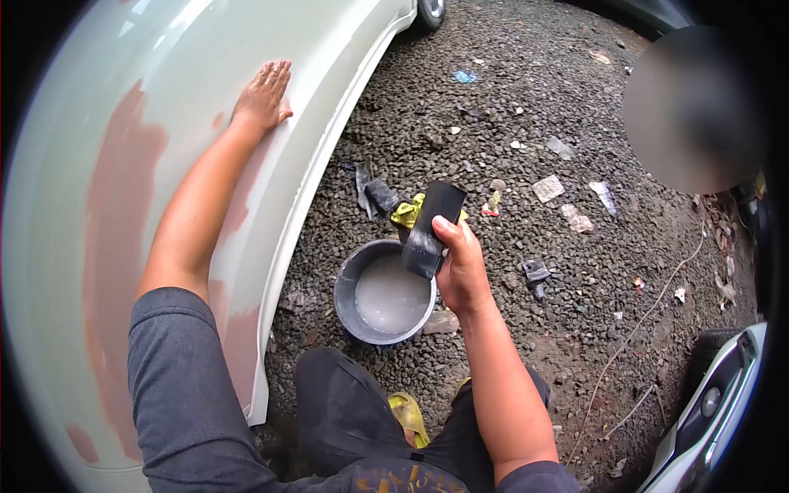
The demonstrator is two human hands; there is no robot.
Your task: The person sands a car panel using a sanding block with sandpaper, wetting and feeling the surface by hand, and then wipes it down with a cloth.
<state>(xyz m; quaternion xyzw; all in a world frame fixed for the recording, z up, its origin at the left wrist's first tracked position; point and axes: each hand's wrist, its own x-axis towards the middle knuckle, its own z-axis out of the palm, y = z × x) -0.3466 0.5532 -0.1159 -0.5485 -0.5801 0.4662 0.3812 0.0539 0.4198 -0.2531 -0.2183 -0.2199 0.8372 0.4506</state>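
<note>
My left hand (263, 97) lies flat with fingers stretched out on the pale car body panel (193, 90). Reddish-brown patches (123, 214) mark that panel, some of them beside and below my forearm. In my right hand (462, 271) is a black sanding block (436, 226), with greyish residue on its lower part; my thumb presses on its face. The block is held above the rim of a dark bucket (343, 319), which holds cloudy grey-white water (393, 296). A yellow cloth or glove (406, 212) shows partly behind the block.
Gravel (493, 123) with scattered scraps covers the ground. A dark cylindrical piece (381, 195) lies beyond the bucket. At lower right is another vehicle's front end (711, 403). A thin cord (633, 329) crosses the ground. A blurred round area hides the upper right.
</note>
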